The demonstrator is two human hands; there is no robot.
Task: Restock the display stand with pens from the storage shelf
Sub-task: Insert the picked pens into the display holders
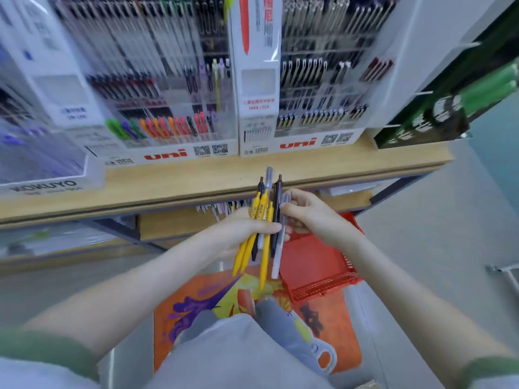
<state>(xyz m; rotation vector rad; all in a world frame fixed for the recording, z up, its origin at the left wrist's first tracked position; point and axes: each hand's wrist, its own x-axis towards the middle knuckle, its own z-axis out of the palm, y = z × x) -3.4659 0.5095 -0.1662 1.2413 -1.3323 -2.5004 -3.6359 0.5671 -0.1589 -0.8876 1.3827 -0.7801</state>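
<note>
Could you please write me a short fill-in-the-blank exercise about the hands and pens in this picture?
1. The left hand grips a bundle of pens, several of them ____ in colour.
2. The right hand pinches just ____ clear pen.
3. The basket below the hands is ____.
4. The brand word printed in red on the display stand reads ____.

Missing words: yellow, one, red, uni.

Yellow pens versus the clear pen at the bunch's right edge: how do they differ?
The yellow pens are opaque and bright; the clear pen is pale and see-through. Three yellow pens sit gripped in the left hand; the clear pen is pinched by fingers of the right hand. Both stand roughly upright together.
</note>
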